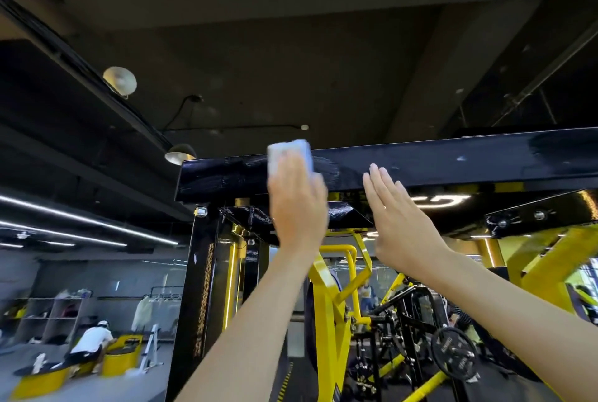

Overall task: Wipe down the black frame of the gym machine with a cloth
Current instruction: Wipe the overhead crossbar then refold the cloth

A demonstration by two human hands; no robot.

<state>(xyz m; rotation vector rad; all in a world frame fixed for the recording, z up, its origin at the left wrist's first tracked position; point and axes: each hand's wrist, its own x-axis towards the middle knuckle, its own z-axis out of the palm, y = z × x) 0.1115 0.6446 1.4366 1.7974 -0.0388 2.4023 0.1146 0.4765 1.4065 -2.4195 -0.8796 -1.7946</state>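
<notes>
Overhead, head view: a black crossbeam (437,162) of the gym machine runs from centre-left to the right edge, glossy, with pale streaks on its face near the left end. The white cloth (289,151) sits on that front face close to the beam's left end, its top edge showing above the fingers. The left hand (296,207) is raised, back toward the camera, fingers laid out flat over the cloth and pressing it against the beam; the hand and cloth are motion-blurred, so the finger detail is soft. The right hand (401,223) is raised just beside it, to the right, palm toward the beam, fingers straight and held together, holding nothing; its fingertips overlap the beam's lower edge, though contact cannot be told. Below the beam's left end a black upright post (197,272) drops toward the floor. Yellow frame parts (326,304) stand behind the forearms, and a black weight plate (453,353) hangs low on the right. At far lower left a person in a white top (92,341) crouches beside yellow tubs. A round ceiling lamp (120,79) hangs at upper left.
</notes>
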